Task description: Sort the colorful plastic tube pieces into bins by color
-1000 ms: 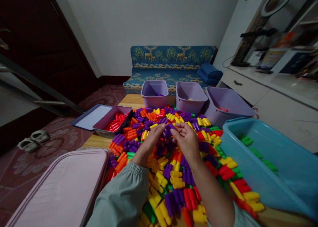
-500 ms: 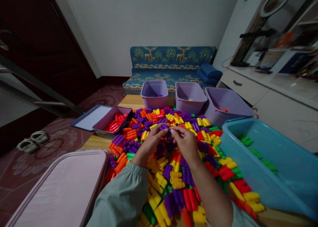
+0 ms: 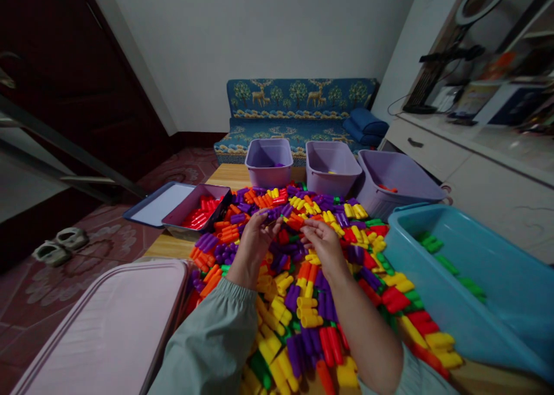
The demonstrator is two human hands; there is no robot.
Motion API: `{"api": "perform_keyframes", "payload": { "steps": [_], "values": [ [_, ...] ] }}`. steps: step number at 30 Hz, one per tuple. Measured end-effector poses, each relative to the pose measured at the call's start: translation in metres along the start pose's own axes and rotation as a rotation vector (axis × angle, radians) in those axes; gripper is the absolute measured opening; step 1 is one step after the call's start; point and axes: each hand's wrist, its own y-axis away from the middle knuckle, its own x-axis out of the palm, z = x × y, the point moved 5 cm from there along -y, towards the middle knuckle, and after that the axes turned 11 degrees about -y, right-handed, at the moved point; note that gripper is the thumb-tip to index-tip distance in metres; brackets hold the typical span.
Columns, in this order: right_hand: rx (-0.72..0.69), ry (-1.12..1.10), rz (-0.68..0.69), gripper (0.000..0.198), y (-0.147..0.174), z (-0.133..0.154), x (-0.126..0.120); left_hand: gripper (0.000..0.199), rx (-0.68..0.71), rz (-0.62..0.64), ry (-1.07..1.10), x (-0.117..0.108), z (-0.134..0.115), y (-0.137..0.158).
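Note:
My left hand (image 3: 254, 240) hovers over the pile with its fingers apart. Purple plastic tube pieces (image 3: 274, 213) lie at its fingertips; I see no firm grip on them. Across a small gap, my right hand (image 3: 325, 244) has its fingers loosely stretched towards the left, close to an orange tube piece (image 3: 296, 221). Below and around both hands spreads a heap of joined tube pieces in red, yellow, green, purple and orange, including a yellow cluster (image 3: 308, 313).
Three lilac bins stand at the back, the left one (image 3: 269, 179) holding purple pieces. A blue tub (image 3: 437, 303) with green pieces is on the right. An open box (image 3: 190, 232) with red pieces sits at the left, behind a pink lid (image 3: 108, 326).
Both hands were close together around a purple piece. They have since moved apart, the left one leftwards, and the fingers have spread.

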Motion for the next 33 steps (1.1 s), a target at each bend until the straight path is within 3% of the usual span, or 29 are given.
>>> {"api": "perform_keyframes", "payload": {
  "steps": [4,13,18,23,29,33],
  "values": [
    [0.006,0.012,-0.016,0.043,-0.002,-0.002,0.001,0.021,0.017,-0.038,0.018,-0.003,-0.001,-0.002],
    [-0.021,0.045,0.085,0.059,0.008,0.014,0.012,0.045,0.053,0.242,-0.444,0.009,0.005,0.009],
    [-0.020,0.102,0.069,0.036,0.008,0.017,0.012,0.050,0.106,0.269,-0.600,0.014,0.002,0.014],
    [0.080,0.061,-0.005,0.026,0.008,0.017,0.008,0.058,0.080,0.339,-0.573,0.014,0.003,0.014],
    [0.140,-0.172,-0.101,0.026,0.007,0.023,-0.001,0.046,0.020,0.309,-0.416,0.010,0.006,0.009],
    [0.119,-0.250,-0.009,0.029,0.008,0.030,0.007,0.036,-0.035,0.324,-0.324,0.013,0.008,0.010]
  ]
}}
